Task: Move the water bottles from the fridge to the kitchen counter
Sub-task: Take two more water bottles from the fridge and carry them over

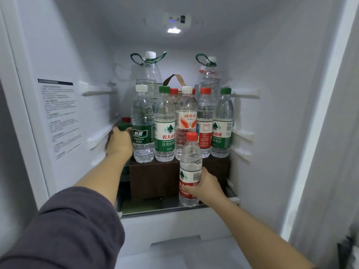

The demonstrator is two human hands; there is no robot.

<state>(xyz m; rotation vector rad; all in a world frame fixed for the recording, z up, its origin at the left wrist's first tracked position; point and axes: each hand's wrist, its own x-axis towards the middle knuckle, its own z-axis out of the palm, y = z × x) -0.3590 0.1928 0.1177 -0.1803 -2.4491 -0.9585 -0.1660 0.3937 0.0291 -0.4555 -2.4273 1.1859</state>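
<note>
**Two bottles under hand at the fridge shelf**

Your right hand [206,186] grasps a red-capped bottle [190,162] at the shelf's [167,210] front edge. Draw it straight out, clear of the box [155,179]. Your left hand [119,141] is on a green-capped bottle [122,125] at the left edge, its grip not discernible. Bottles on the box are capped and hold water.

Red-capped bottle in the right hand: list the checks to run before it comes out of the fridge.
1. Right hand grips the red-capped bottle round its label: ok.
2. Bottle upright, red cap on: ok.
3. Way out through the fridge opening free: ok.
4. Left hand holds the green-capped bottle firmly: cannot tell, blurred.
5. Row of bottles on the brown box upright: ok.
6. Counter space ready: cannot tell, out of view.
</note>
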